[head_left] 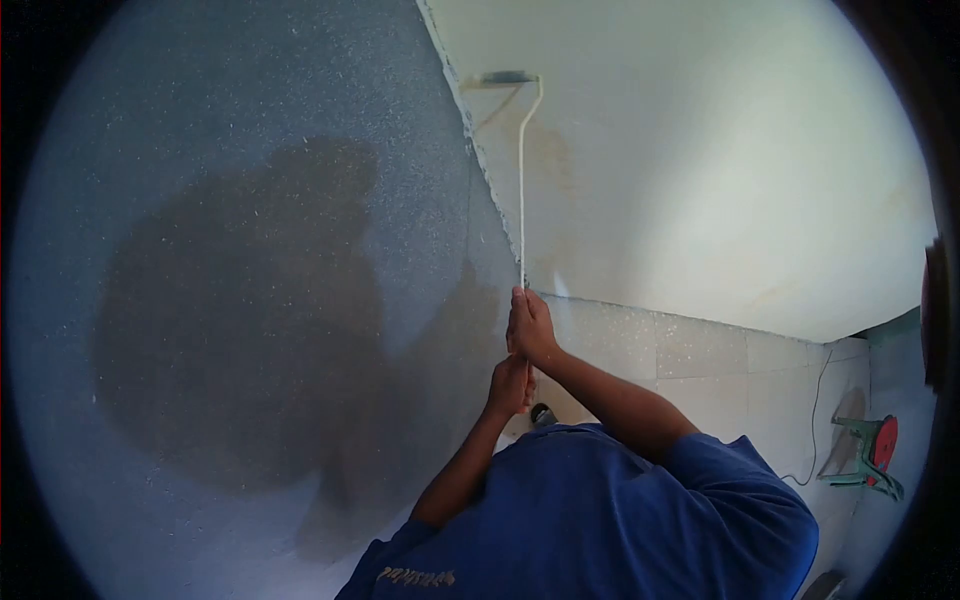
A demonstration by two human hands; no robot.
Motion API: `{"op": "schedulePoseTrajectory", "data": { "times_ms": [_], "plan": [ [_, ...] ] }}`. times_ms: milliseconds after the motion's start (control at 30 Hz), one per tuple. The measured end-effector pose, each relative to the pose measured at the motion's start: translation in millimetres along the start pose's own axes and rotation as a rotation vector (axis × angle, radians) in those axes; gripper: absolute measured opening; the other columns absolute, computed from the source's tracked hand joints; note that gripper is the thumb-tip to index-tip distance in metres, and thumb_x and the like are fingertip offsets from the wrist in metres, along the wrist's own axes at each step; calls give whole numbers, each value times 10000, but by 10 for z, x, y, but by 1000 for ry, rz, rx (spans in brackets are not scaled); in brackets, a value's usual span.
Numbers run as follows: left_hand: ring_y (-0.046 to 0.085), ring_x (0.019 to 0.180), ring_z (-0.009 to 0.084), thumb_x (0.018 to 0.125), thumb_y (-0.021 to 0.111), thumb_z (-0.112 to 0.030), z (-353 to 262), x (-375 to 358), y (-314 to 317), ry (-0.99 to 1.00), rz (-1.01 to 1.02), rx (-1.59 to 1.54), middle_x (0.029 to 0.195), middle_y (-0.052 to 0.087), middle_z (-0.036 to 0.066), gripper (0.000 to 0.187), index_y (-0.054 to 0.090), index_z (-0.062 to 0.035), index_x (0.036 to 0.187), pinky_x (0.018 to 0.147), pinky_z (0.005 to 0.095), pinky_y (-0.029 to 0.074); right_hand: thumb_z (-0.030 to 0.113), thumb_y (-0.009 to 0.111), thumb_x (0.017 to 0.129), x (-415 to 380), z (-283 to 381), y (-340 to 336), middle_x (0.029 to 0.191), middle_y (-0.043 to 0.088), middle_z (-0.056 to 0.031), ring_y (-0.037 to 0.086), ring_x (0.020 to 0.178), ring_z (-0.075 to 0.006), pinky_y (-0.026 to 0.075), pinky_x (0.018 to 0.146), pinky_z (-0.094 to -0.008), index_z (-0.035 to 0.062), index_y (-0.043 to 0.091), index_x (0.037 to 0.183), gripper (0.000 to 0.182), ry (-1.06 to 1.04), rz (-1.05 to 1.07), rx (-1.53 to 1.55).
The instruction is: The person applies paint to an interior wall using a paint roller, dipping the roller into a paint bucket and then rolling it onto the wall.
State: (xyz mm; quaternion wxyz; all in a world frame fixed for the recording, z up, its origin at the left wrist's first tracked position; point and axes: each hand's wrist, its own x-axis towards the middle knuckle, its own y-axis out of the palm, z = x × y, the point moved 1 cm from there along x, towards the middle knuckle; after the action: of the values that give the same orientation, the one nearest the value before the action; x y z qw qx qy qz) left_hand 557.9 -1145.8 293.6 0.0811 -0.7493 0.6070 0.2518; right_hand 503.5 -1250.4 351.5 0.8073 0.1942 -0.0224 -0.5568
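A long-handled paint roller (522, 190) stretches away from me, with its dark roller head (505, 77) at the far end against the pale surface. The head lies close to the rough border with the grey wall. My right hand (530, 325) is closed around the pole, the farther of my two hands. Just below it, nearer my body, my left hand (511, 386) also wraps around the pole. The lower end of the pole is mostly hidden by my hands.
A speckled grey wall (230, 90) with a large shadow fills the left side. The pale surface (700, 150) spans the upper right. Light tiles (700, 345) lie below it. At far right is a green stool (858, 450) with a red round part, near a thin cable (815, 420).
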Motion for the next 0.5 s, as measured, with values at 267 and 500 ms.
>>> {"op": "schedulePoseTrajectory", "data": {
  "times_ms": [267,500],
  "plan": [
    [413,359,124,907,370,-588,371,18,104,-195,76,16,512,431,18,501,444,-112,771,361,269,350,384,360,976,41,-793,-411,552,446,-64,479,374,-196,415,364,-330,44,429,786,395,53,-146,-208],
    [370,386,114,794,398,-750,546,33,228,-563,148,-58,517,363,-25,611,430,-141,771,375,269,306,362,352,970,34,-1376,-837,554,422,-103,474,379,-240,412,334,-375,38,428,808,370,454,-339,-41]
  ]
}}
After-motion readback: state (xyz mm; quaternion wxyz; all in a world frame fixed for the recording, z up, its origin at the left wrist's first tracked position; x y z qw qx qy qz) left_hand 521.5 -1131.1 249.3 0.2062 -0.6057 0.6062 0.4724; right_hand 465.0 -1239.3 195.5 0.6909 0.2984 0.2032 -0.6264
